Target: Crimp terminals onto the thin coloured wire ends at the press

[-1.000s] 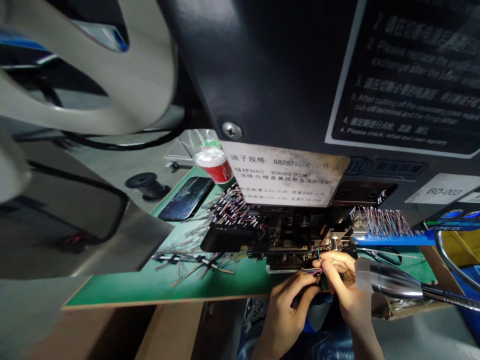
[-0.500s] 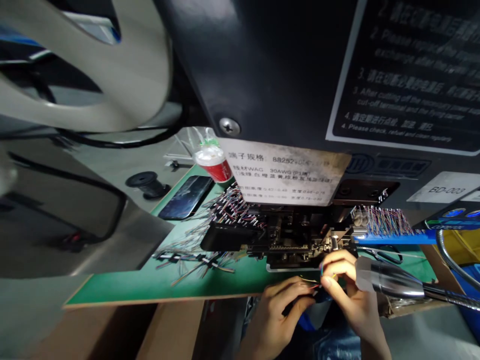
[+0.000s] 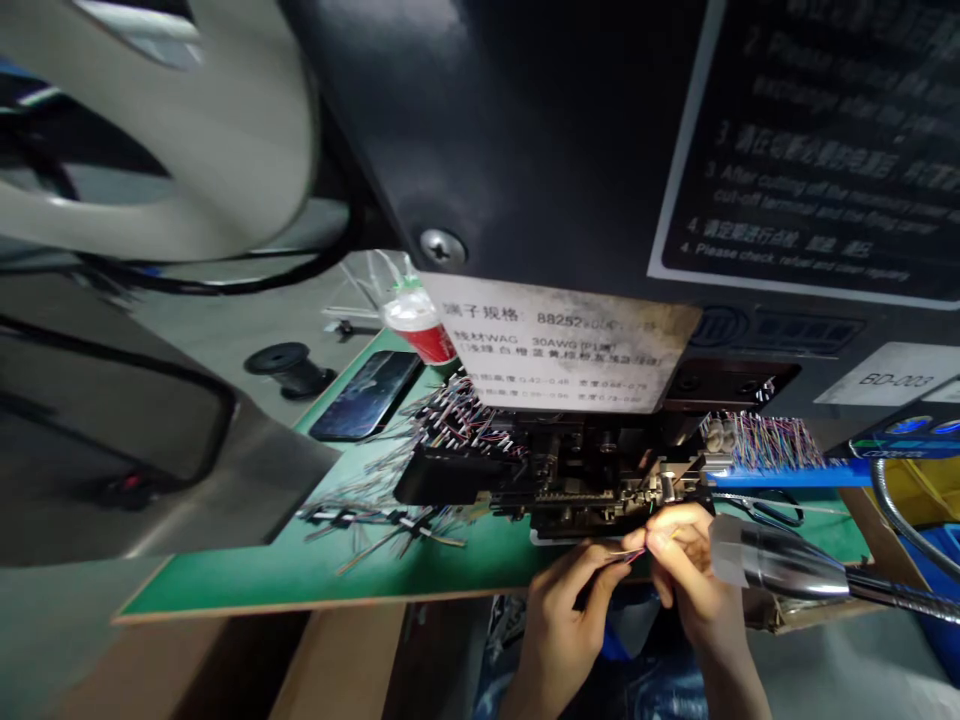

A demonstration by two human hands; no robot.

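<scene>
In front of a dark crimping machine (image 3: 525, 170), my two hands meet at a few thin coloured wires (image 3: 634, 554). My left hand (image 3: 570, 600) pinches them between thumb and fingers. The fingertips of my right hand (image 3: 690, 560) are closed on the same wires, just below the machine's metal crimping head (image 3: 664, 488). Yellowish and reddish strands show between the fingertips; the rest of the bundle is mostly hidden by the hands.
Bundles of wires (image 3: 461, 420) lie left of the machine, with more on a blue tray (image 3: 795, 478) at right. A phone (image 3: 367, 395) and red-white cup (image 3: 421, 328) stand behind. A lamp (image 3: 787, 560) sits beside my right hand on the green table (image 3: 225, 580).
My hands have drawn closer together, and my right fingers have shifted along the wires towards the left. The camera view has moved slightly.
</scene>
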